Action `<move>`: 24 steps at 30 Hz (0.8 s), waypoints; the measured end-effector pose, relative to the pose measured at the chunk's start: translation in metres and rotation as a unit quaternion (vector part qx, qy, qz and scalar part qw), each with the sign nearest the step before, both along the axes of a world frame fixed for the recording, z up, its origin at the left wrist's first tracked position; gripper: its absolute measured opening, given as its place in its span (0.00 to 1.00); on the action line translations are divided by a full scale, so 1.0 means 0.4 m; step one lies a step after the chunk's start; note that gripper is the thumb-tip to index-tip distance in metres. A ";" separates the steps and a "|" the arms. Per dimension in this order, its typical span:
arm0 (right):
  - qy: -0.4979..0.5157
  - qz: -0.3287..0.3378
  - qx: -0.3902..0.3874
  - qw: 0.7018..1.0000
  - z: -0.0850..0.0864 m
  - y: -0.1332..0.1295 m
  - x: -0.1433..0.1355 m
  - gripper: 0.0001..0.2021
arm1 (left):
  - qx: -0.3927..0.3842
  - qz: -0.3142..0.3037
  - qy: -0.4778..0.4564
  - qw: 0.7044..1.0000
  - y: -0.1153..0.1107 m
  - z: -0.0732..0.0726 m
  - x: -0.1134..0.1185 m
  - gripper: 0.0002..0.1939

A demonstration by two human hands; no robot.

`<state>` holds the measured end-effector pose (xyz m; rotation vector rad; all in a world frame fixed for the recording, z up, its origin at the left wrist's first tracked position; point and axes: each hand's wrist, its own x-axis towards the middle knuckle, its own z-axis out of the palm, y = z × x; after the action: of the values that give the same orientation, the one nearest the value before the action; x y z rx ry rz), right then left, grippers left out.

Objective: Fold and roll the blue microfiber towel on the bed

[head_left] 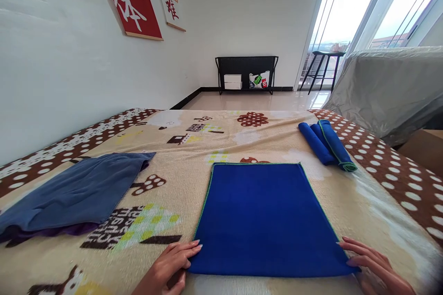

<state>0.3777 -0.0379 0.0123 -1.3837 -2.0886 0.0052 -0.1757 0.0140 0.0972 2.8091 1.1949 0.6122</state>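
Blue cloth (266, 216) lies flat and square-edged on the patterned blanket (194, 138), straight ahead of the person, with its near edge pinned at both corners. The left hand (169, 267) rests on the blanket with fingers held loosely together and stretched flat, their tips touching the near left corner of the cloth; nothing is pinched that can be seen. The right hand (375, 265) lies at the near right corner, fingers a little spread and flat, tips on the cloth's edge. From both sets of fingertips the cloth runs away toward the far side of the bed, its near edge crossing from one hand to the other, and neither hand is clearly nearer. Beyond the right hand, well apart, sit rolled blue cloths (327, 143) side by side. Off to the left lies a grey-blue cloth (76, 193) over something purple, partly hidden. Both wrists are cut off by the bottom edge, and the right thumb cannot be made out. Further out are a black rack (246, 73), a stool (321, 69) and a covered piece of furniture (391, 87)
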 end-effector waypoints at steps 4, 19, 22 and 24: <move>0.018 0.008 -0.065 0.998 0.007 0.027 0.016 0.09 | -0.132 0.046 -0.081 0.987 0.016 0.034 -0.003 0.11; -0.038 -0.066 -0.004 0.997 -0.026 0.063 0.003 0.08 | -0.221 0.241 -0.160 0.931 0.037 -0.030 0.015 0.08; -0.075 -0.103 0.024 0.992 -0.022 0.065 -0.024 0.08 | -0.131 0.267 -0.140 0.944 0.032 -0.060 0.035 0.05; -0.087 -0.139 0.030 0.986 -0.015 0.063 -0.045 0.09 | -0.056 0.271 -0.119 0.954 0.029 -0.078 0.043 0.05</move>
<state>0.3598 -0.0127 0.0062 -1.6796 -1.9952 -0.3007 -0.1584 0.0257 0.0659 2.2217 1.8791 0.8412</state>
